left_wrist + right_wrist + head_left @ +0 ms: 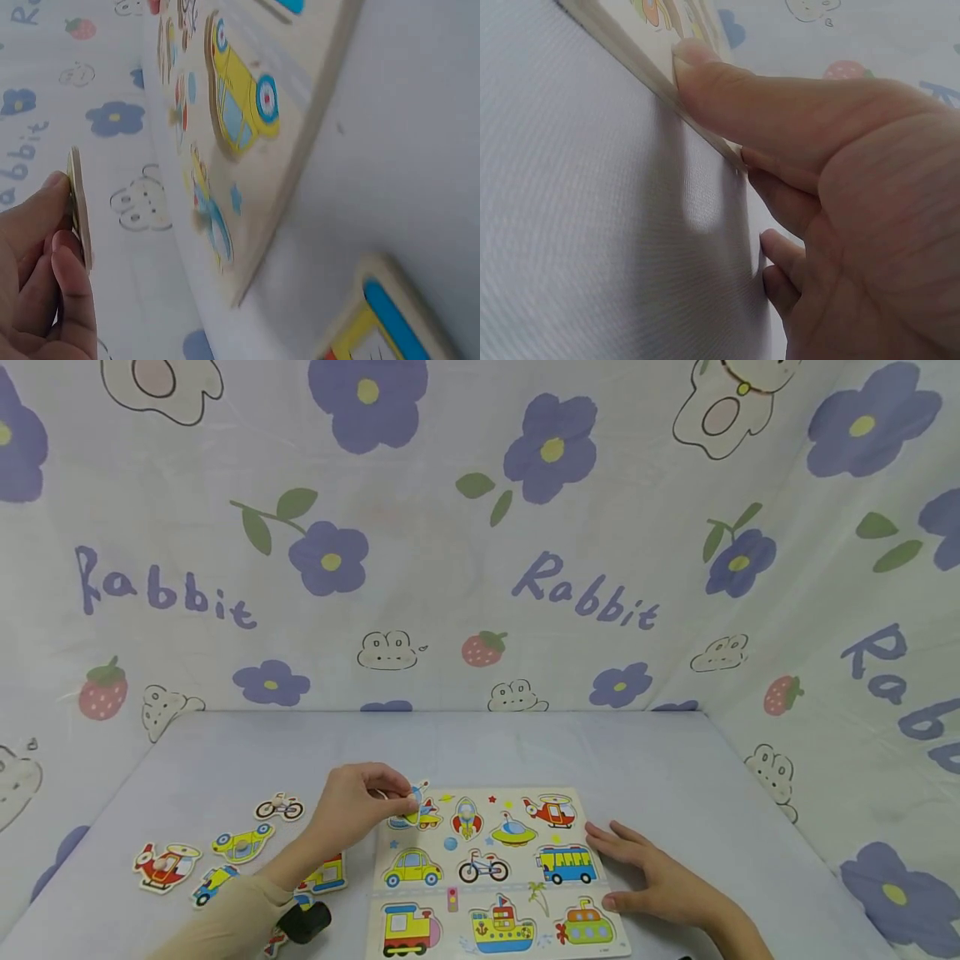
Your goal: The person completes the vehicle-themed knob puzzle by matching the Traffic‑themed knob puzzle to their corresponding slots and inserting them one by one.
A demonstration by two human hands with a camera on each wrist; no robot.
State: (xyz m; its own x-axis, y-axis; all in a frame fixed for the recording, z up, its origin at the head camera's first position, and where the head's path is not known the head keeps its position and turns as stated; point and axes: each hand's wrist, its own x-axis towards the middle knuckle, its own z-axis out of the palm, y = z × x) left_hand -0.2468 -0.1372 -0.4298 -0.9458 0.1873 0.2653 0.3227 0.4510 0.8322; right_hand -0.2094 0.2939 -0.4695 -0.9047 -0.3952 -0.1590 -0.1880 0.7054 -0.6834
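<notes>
My left hand point(356, 806) pinches a flat wooden puzzle piece point(82, 217) between thumb and fingers. In the head view this piece shows blue and yellow, held up over the top left corner of the puzzle board point(522, 870). Below it, partly covered, is the plane picture point(429, 817); the left wrist view shows a knob on it. A rocket piece point(467, 818) with a knob sits to its right. At the board's right edge lies my right hand point(660, 881), fingers extended. In the right wrist view its thumb point(705, 86) rests on the board's face.
Left of the board lie loose pieces: a bicycle point(279, 807), a yellow car point(242, 843), a red helicopter point(167, 866), a blue and yellow vehicle point(214, 885) and a train piece point(330, 874), partly behind the left arm. A patterned cloth point(435, 593) hangs behind the table.
</notes>
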